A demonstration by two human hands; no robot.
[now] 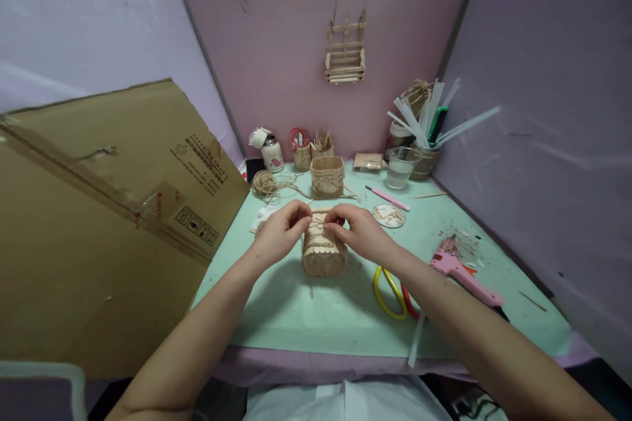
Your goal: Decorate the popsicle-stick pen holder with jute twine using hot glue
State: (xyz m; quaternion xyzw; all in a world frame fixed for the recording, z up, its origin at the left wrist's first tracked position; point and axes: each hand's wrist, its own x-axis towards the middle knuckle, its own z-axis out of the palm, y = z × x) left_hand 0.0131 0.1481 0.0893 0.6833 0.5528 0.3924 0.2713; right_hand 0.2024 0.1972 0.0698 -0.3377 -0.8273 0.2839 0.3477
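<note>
A small wooden-stick basket [324, 262] lies on its side on the green table, its scalloped end towards me. Over its upper face, my left hand [286, 229] and my right hand [359, 230] face each other, thumbs and forefingers pinched. Between the fingertips runs a thin strand of twine [318, 222], which both hands appear to hold at the basket's surface. The fingers partly cover the strand's ends. Just behind stands a similar basket [327, 177], upright, with twine around it.
A twine coil [265, 185] lies at back left. To the right are a pink craft knife [388, 198], a dish of wood bits [388, 216], a water cup [399, 170], a pink glue gun [464, 273] and yellow-and-red-handled scissors [390, 296]. A cardboard box [123, 223] borders the left.
</note>
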